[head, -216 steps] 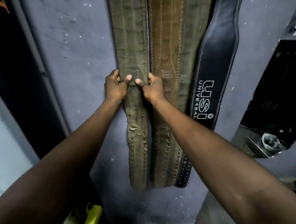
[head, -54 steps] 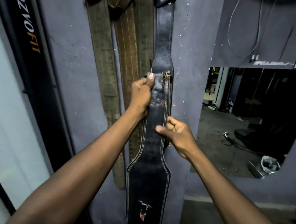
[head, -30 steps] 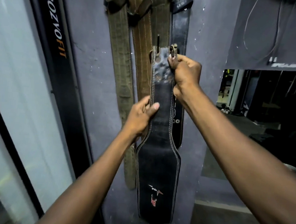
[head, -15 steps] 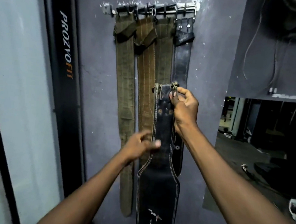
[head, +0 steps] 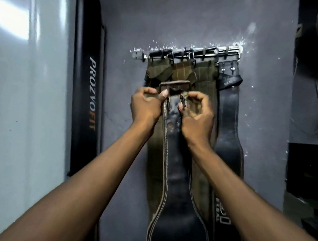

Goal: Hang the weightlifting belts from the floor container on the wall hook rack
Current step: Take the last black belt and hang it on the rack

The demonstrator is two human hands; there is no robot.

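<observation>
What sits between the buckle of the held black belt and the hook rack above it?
Head view: the folded tops of the hung brown belts fill the gap from buckle to rack.

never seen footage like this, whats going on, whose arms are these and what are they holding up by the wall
There is no machine here. The single picture comes from a camera worn on a person's head, looking forward and down, so both arms belong to the wearer. The left hand and the right hand grip a black belt at its top end, by the metal buckle, and hold it up in front of the wall. Above them a metal hook rack is fixed to that wall. Three olive-brown belts and a second black belt already hang from it. The held belt is not yet on a hook.
</observation>
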